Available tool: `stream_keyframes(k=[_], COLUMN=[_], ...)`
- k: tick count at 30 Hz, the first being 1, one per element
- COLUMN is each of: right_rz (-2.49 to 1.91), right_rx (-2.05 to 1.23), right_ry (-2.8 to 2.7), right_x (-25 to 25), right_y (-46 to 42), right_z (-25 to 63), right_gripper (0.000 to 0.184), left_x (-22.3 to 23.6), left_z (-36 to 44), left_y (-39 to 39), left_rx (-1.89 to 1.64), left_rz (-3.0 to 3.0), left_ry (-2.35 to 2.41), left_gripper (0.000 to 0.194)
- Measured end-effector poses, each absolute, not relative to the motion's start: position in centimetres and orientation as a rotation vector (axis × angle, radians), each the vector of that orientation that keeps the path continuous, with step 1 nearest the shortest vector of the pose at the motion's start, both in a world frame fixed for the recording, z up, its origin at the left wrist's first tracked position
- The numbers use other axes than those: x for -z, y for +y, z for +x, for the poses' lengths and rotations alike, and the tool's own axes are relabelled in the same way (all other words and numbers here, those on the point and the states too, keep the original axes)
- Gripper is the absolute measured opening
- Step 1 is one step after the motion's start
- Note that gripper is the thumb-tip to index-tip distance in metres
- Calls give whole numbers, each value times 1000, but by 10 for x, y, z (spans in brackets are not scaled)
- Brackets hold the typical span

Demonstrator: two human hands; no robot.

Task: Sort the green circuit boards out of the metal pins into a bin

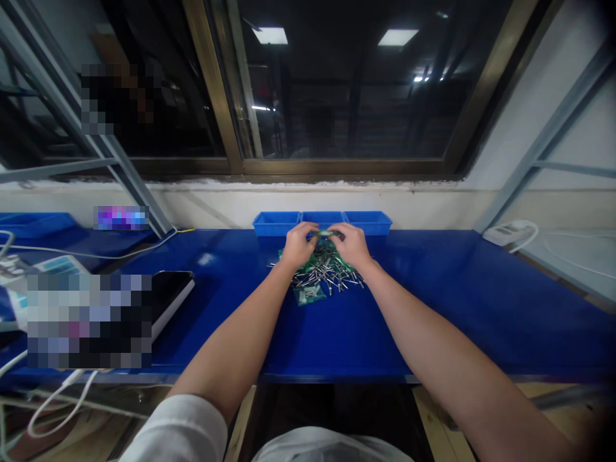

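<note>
My left hand point(298, 245) and my right hand point(350, 245) meet above a pile of small green circuit boards and metal pins point(321, 276) on the blue table point(433, 301). Both hands pinch one small green board point(324, 233) between their fingertips, left hand on its left end, right hand on its right end. The board is held just in front of a row of blue bins point(322, 222). One green board point(308, 295) lies at the near edge of the pile.
A dark flat device point(171, 289) lies on the table's left part, with white cables point(58, 398) trailing off the edge. A white power strip point(507, 231) sits at the right on a grey surface. A window and grey metal struts stand behind the bins.
</note>
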State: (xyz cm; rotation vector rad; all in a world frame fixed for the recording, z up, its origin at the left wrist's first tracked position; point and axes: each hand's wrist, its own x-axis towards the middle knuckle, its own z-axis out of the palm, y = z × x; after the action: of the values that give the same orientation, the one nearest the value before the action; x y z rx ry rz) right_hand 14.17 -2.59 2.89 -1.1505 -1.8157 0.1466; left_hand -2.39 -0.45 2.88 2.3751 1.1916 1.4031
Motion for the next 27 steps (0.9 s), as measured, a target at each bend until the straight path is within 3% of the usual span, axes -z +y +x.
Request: stream_keyframes(k=[6,12,27], right_rz=[-1135,-1147,-1259], right_rx=[-512,-529,-291], right_ry=[-1551,-1492,-1709], right_x=[-22,-20,-14], right_y=[-12,-9,-14], right_z=[145,143,152], right_gripper=[30,37,23], left_x=[-28,-23,-24], left_z=[-18,-17,-52], left_y=[-5,4,27], left_rx=[-1387,-1375,-1598], left_rz=[2008,1915,1769], left_ry=[943,931,1479], left_gripper=[45,24,47])
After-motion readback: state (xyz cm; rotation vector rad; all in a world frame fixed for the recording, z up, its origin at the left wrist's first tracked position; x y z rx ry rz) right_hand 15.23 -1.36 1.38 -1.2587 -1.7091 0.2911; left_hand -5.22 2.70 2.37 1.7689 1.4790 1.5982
